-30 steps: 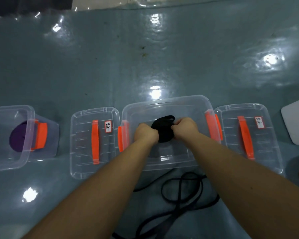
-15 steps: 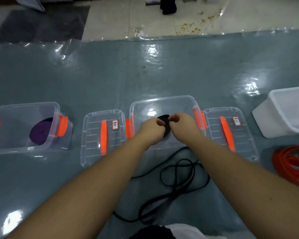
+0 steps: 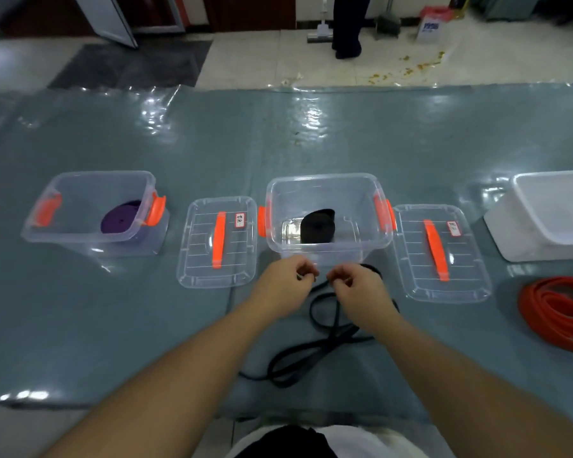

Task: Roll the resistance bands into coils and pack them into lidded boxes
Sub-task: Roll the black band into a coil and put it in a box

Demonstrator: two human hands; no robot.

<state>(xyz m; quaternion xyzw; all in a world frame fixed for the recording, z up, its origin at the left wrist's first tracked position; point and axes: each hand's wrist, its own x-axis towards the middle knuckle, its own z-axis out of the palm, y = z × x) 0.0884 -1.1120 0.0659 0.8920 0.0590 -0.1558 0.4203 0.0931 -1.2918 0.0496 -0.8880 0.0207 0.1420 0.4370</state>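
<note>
On the grey-green mat (image 3: 113, 325), a loose black band (image 3: 315, 352) sprawls looped — both hands (image 3: 325, 289) pinch it.

Two bare forearms, no sleeves, no watch, no rings or bands to be seen on the left hand (image 3: 286, 284) or the right hand (image 3: 361, 290); at the bottom edge, a white cloth garment (image 3: 361, 441) with a black fabric patch (image 3: 282, 442) at its middle

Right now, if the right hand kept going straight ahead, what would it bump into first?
Probably the near wall of the clear box holding the black coil. The right hand sits just before it, though the gap is hard to judge.
</note>
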